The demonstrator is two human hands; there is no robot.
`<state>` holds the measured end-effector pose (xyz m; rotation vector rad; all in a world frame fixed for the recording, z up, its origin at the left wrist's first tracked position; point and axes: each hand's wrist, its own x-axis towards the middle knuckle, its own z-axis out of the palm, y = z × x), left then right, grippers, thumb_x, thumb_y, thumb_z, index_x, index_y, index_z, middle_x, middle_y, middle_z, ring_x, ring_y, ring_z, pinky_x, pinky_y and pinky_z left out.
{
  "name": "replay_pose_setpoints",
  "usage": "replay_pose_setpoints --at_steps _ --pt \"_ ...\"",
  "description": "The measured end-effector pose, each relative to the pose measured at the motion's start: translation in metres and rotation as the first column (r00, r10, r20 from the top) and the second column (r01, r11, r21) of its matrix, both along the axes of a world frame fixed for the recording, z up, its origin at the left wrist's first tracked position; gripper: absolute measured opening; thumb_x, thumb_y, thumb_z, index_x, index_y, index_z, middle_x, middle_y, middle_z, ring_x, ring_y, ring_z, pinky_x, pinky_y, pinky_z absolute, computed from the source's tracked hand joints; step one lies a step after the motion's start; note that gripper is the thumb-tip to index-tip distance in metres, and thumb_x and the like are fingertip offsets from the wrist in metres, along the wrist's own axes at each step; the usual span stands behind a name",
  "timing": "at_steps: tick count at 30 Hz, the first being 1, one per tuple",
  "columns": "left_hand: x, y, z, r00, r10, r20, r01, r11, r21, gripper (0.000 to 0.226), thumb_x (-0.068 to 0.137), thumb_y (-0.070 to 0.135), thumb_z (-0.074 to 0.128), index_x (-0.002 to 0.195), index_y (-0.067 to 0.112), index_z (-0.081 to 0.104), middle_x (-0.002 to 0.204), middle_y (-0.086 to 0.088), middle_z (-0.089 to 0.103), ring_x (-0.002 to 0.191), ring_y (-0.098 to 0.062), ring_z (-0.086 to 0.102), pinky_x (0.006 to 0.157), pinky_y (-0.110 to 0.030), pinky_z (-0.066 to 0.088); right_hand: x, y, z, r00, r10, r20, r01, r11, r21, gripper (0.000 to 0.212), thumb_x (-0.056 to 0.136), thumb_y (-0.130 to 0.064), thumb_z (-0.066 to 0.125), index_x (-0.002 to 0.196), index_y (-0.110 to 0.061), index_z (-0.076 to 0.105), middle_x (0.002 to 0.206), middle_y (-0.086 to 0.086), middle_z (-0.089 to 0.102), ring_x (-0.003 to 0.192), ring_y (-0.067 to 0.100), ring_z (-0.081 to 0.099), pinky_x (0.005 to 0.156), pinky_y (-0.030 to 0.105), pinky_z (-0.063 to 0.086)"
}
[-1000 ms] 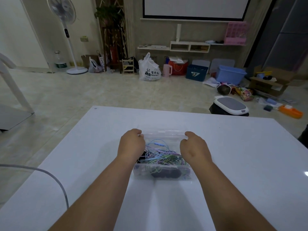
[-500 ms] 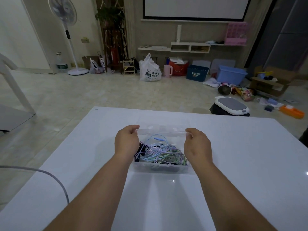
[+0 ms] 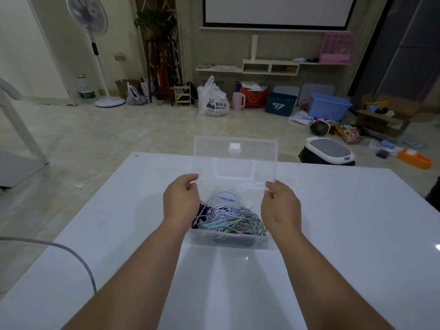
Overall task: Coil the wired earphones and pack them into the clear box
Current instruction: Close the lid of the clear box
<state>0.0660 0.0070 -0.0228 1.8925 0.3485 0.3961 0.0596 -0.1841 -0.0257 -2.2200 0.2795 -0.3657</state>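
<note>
Pastel earphones (image 3: 228,214) in clear box (image 3: 202,239)

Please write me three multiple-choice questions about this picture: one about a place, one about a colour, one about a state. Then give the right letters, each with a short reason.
1. Where are the earphone cables? A. on the floor B. on a chair C. inside the clear box
2. What colour is the table? A. white B. black C. red
3. How is the lid? A. shut flat B. raised open C. taken off
1 C: they lie tangled inside it. 2 A: its top is white. 3 B: it stands upright, the left hand and right hand holding its sides.
</note>
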Motion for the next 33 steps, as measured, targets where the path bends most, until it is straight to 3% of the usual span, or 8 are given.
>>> replay_pose_setpoints --at_steps 3,6,10,16,20,24,29,33 --pt "-0.001 0.0 0.005 1.0 -0.005 0.017 0.008 0.986 -0.169 0.036 0.091 0.007 0.048 0.122 0.023 0.041 0.116 0.002 0.058 0.072 -0.005 0.055 0.058 -0.021 0.04 -0.004 0.002 0.004 0.999 -0.03 0.024 0.026 0.989 0.148 0.033 0.096 -0.012 0.038 0.128 -0.019 0.04 0.136 0.004 0.053 0.107 0.027 0.056 0.088 0.035 0.043" --pt "0.0 0.001 0.005 0.997 -0.068 0.032 0.075 0.963 -0.258 0.055 0.09 0.011 0.048 0.14 0.032 0.036 0.12 0.001 0.055 0.09 -0.01 0.057 0.077 -0.025 0.042 -0.006 0.003 0.005 0.998 -0.037 0.043 0.025 0.967 0.253 0.051 0.096 -0.03 0.048 0.141 -0.025 0.024 0.138 0.004 0.052 0.113 0.025 0.055 0.09 0.034 0.041" --pt "0.003 0.002 0.007 0.987 -0.149 -0.053 0.122 0.932 -0.341 0.061 0.09 0.01 0.046 0.146 0.029 0.036 0.138 0.005 0.045 0.126 -0.016 0.045 0.1 -0.03 0.033 -0.006 0.003 0.003 0.999 0.019 0.038 -0.025 0.985 0.173 0.087 0.087 -0.038 0.063 0.154 -0.023 0.011 0.143 0.003 0.044 0.126 0.022 0.05 0.102 0.039 0.043" --pt "-0.001 0.004 0.009 0.982 -0.187 -0.041 0.163 0.931 -0.328 0.059 0.086 0.006 0.043 0.141 0.028 0.046 0.142 0.009 0.044 0.128 -0.015 0.046 0.107 -0.034 0.036 -0.003 0.0 0.0 0.999 0.041 -0.026 -0.039 0.998 0.049 0.07 0.089 -0.031 0.055 0.151 -0.016 0.027 0.145 0.002 0.034 0.125 0.022 0.048 0.094 0.031 0.042" --pt "-0.006 0.001 0.012 0.988 -0.154 0.019 0.149 0.91 -0.387 0.045 0.085 -0.002 0.041 0.104 0.034 0.061 0.112 0.01 0.059 0.102 -0.007 0.058 0.078 -0.019 0.043 -0.003 0.0 0.003 0.998 0.041 0.048 -0.047 0.99 0.131 0.054 0.09 -0.025 0.05 0.143 -0.021 0.038 0.136 -0.002 0.044 0.114 0.019 0.052 0.086 0.03 0.037" --pt "-0.004 0.003 0.013 0.997 -0.076 0.017 0.075 0.882 -0.466 0.023 0.09 0.017 0.047 0.101 0.024 0.066 0.108 0.003 0.067 0.104 -0.016 0.062 0.078 -0.026 0.046 -0.005 0.001 0.007 0.999 -0.024 0.026 0.017 0.967 0.256 0.044 0.098 -0.04 0.035 0.138 -0.025 0.046 0.132 -0.008 0.051 0.119 0.014 0.049 0.1 0.033 0.035" --pt "-0.004 0.014 0.01 0.998 -0.017 -0.055 -0.014 0.858 -0.514 0.053 0.094 0.063 0.034 0.079 0.018 0.058 0.101 0.0 0.068 0.105 -0.023 0.063 0.093 -0.04 0.046 -0.001 -0.003 0.011 0.99 -0.08 -0.119 0.142 0.67 0.728 0.049 0.093 -0.057 0.032 0.085 -0.022 0.065 0.098 -0.003 0.069 0.098 0.019 0.063 0.095 0.043 0.048" --pt "-0.014 0.017 0.015 0.985 -0.073 -0.156 -0.026 0.832 -0.553 0.045 0.093 0.064 0.038 0.093 0.024 0.057 0.112 0.003 0.062 0.109 -0.021 0.057 0.099 -0.046 0.043 -0.007 -0.012 0.016 0.984 0.018 -0.179 0.14 0.548 0.825 0.03 0.095 -0.05 0.047 0.091 -0.023 0.06 0.098 -0.004 0.065 0.095 0.016 0.061 0.083 0.034 0.046"
